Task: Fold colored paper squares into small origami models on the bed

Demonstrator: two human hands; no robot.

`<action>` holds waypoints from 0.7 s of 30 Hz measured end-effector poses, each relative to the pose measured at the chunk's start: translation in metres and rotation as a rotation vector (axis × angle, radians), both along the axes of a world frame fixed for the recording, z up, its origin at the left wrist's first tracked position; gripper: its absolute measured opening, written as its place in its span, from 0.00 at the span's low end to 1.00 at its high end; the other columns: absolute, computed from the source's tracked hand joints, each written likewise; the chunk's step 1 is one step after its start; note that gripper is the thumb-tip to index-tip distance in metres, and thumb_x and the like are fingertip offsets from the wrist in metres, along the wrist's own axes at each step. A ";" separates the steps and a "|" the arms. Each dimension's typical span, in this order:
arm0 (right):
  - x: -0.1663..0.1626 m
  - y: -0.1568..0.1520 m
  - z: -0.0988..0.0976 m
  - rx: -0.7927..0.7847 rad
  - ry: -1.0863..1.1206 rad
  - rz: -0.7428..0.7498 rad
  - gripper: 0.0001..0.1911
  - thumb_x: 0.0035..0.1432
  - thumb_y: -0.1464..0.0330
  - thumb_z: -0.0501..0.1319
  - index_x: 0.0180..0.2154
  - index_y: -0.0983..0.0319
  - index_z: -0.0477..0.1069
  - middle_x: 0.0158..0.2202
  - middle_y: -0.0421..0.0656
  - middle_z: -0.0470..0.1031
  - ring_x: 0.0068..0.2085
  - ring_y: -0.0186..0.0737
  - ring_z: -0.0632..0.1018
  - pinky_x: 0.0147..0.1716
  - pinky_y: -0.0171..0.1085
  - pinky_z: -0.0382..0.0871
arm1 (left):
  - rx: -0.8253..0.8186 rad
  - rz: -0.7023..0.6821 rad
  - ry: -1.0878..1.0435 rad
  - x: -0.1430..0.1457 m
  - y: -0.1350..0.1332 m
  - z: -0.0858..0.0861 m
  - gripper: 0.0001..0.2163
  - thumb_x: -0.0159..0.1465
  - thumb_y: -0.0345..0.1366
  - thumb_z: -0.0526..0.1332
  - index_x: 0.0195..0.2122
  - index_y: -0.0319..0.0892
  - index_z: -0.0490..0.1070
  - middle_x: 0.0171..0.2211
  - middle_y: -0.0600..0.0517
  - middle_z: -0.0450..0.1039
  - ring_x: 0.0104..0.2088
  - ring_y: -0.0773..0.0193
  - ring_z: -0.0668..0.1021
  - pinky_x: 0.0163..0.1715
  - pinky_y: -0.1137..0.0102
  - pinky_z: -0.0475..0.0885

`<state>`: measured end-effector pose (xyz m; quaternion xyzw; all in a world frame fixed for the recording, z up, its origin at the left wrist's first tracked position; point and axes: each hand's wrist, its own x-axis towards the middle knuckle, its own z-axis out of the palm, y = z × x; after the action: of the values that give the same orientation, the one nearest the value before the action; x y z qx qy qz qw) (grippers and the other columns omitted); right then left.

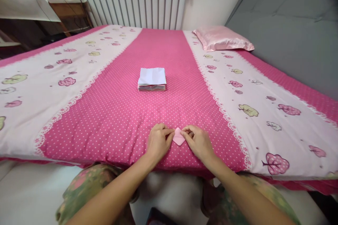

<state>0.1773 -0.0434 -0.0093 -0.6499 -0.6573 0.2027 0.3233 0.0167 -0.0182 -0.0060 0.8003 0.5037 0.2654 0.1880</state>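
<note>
Paper stack (152, 77), squarish, thin sheets, white on top, lies on dotted pink bed cover (118, 112), back from near edge. Left hand (160, 139) by near edge, palm down, thumb and finger pinching left side of small folded pink paper (179, 141), pointed, smooth. Right hand (196, 141) mirrors it, pinching right side. Shiny pink pillow (223, 38) near far right corner.

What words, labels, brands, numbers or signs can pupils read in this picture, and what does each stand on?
None can be read.
Folded pink paper: no lettering visible.
Paper stack: no writing I can make out.
Bed cover: printed trees and dots, no words seen.
</note>
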 end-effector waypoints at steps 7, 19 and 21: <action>-0.004 -0.001 -0.003 0.062 -0.017 -0.003 0.09 0.56 0.66 0.55 0.33 0.59 0.73 0.29 0.42 0.75 0.29 0.38 0.74 0.29 0.35 0.65 | 0.019 0.036 0.033 0.004 0.000 0.002 0.10 0.60 0.35 0.55 0.31 0.43 0.76 0.24 0.50 0.67 0.30 0.63 0.69 0.31 0.69 0.63; -0.005 -0.006 -0.004 0.047 -0.199 0.042 0.12 0.59 0.63 0.54 0.40 0.54 0.75 0.31 0.41 0.72 0.31 0.36 0.73 0.28 0.34 0.63 | 0.043 0.005 0.075 0.002 0.000 0.000 0.11 0.62 0.35 0.54 0.32 0.42 0.76 0.25 0.50 0.68 0.30 0.63 0.69 0.32 0.68 0.63; -0.006 -0.005 -0.005 0.045 -0.220 0.053 0.12 0.59 0.63 0.54 0.41 0.53 0.75 0.31 0.41 0.71 0.31 0.36 0.72 0.27 0.33 0.62 | 0.046 -0.003 0.104 0.002 0.000 0.000 0.11 0.62 0.35 0.54 0.33 0.42 0.76 0.25 0.50 0.67 0.30 0.63 0.69 0.31 0.68 0.63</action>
<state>0.1716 -0.0487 -0.0147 -0.6432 -0.7100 0.1238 0.2585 0.0188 -0.0177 -0.0056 0.8179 0.5055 0.2346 0.1432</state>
